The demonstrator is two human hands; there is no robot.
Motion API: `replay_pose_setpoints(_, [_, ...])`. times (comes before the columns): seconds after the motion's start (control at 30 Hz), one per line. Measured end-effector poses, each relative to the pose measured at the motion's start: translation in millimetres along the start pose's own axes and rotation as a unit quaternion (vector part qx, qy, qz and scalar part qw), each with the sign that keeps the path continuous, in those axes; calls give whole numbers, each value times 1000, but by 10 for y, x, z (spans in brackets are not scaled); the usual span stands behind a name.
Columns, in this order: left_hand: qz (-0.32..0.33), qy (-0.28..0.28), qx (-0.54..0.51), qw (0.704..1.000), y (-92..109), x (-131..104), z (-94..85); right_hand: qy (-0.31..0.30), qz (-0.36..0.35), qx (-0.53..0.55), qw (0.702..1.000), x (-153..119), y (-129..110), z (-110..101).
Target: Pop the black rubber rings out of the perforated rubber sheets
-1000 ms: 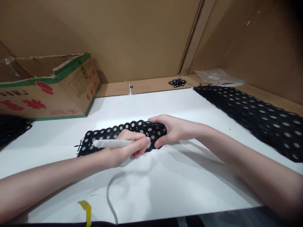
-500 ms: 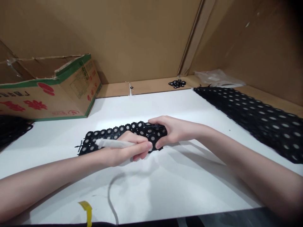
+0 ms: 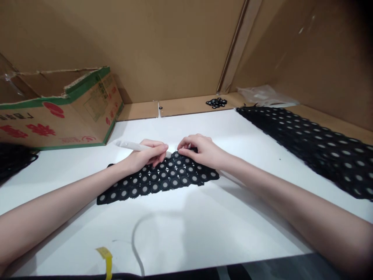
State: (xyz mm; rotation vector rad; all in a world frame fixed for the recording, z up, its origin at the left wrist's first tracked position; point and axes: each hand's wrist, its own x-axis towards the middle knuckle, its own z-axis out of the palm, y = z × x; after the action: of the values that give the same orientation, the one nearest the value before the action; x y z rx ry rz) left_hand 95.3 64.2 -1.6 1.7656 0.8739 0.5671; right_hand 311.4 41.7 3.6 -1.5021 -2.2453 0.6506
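Observation:
A black sheet of joined rings with pale centres [image 3: 155, 187] lies fairly flat on the white table. My left hand [image 3: 148, 153] is closed round a white pen-shaped tool [image 3: 132, 146], whose back end points left. The tool's front end meets the sheet's far edge or lies just above it; I cannot tell which. Close by on the right, my right hand [image 3: 198, 149] has its fingers curled and pinches the far edge of the same sheet. My left forearm covers part of the sheet's left side.
An open cardboard box [image 3: 87, 112] stands at the back left, beside a dark bundle [image 3: 14, 161]. A larger ring sheet [image 3: 309, 144] lies on the right. Loose black rings [image 3: 216, 102] and a clear plastic bag [image 3: 266, 95] rest at the back. Yellow tape [image 3: 107, 261] hangs over the front edge.
Both hands have moved to the far edge of the sheet, my left from its near edge and my right from its right end. The sheet now lies more spread out, nearer to me.

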Motion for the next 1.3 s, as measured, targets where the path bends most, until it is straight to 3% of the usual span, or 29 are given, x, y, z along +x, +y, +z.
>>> replay_pose_setpoints(0.2, [13,8,16,1000,58,-33,42,26,6,-8,1000,11,-67,176])
replay_pose_setpoints(0.73, [62,-25,112,991,57,-80,55,22,7,0,1000,34,-62,212])
replay_pose_setpoints(1.03, [46,-76,143,986,88,-28,48,7,17,-7,1000,25,-89,170])
replay_pose_setpoints(1.3, [45,-4,32,998,82,-93,52,-29,-8,-50,998,-63,-96,74])
